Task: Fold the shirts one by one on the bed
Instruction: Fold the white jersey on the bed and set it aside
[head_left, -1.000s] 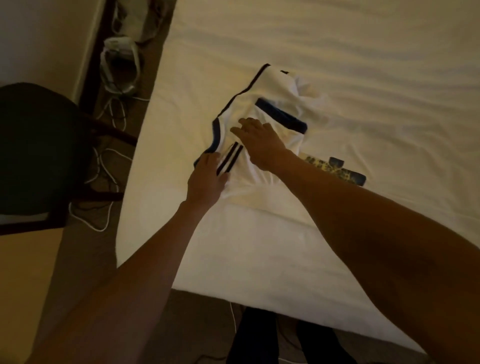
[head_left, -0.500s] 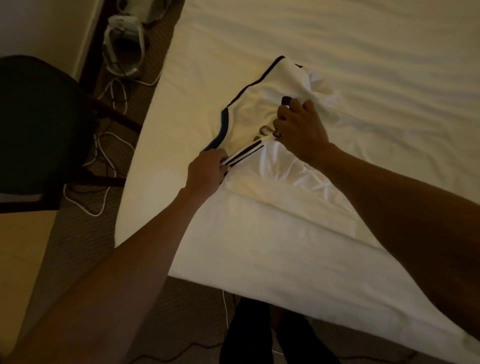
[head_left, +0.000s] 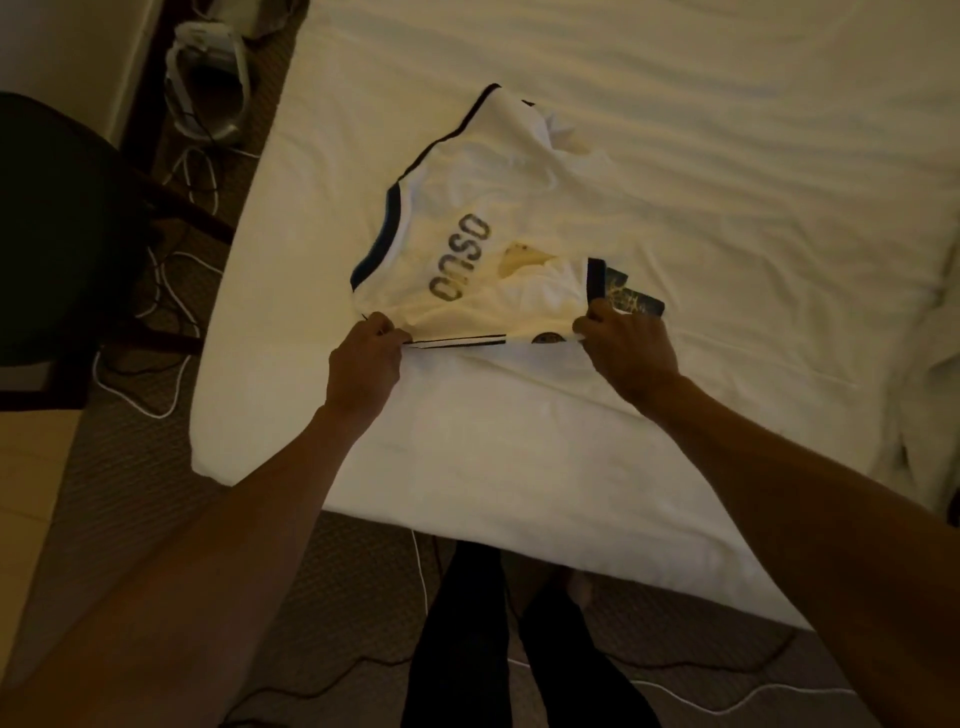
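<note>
Shirt (head_left: 498, 218) lay by the bed's (head_left: 727, 104) near-left corner, extending away from both hands. Left hand (head_left: 363, 358) and right hand (head_left: 628, 348) each pinched its near edge, which ran crosswise between them.

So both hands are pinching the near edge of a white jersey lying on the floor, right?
Not the floor: the head view shows the white jersey lying on the bed. The left hand and right hand do pinch its near edge.
</note>
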